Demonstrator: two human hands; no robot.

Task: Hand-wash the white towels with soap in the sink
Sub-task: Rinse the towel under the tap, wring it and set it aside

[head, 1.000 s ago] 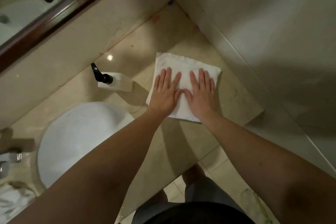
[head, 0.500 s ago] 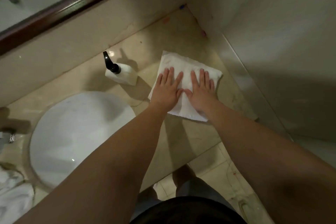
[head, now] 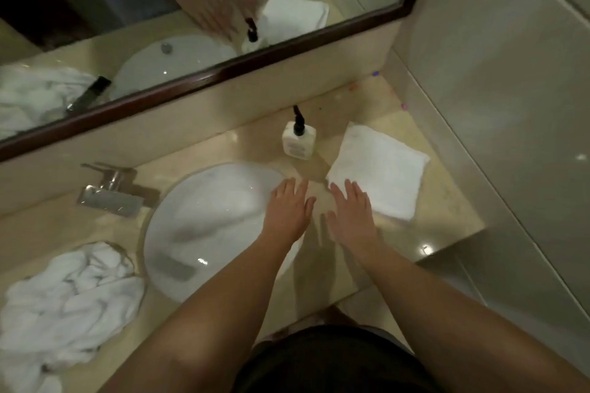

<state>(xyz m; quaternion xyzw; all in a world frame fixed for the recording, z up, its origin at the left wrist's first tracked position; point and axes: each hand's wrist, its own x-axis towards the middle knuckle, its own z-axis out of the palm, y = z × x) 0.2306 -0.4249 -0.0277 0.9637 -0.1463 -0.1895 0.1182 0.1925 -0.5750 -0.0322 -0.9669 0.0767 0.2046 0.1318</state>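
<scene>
Now both hands point(head: 319, 210) hover flat — seemingly off the folded towel point(head: 380, 169).

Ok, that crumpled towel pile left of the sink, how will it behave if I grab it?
The towel pile lies in loose folds, so it is probably floppy and will sag and trail. It looks bulky, perhaps several towels; one grab may not lift all.

The folded towel point(head: 380, 169) is plain white, as is the crumpled towel heap point(head: 64, 300). The sink bowl point(head: 204, 226) is white. The soap bottle point(head: 298, 140) is white with a black pump. The countertop point(head: 447, 220) is beige marble, the mirror frame point(head: 223, 73) dark reddish-brown, the faucet point(head: 111, 191) silver.
</scene>
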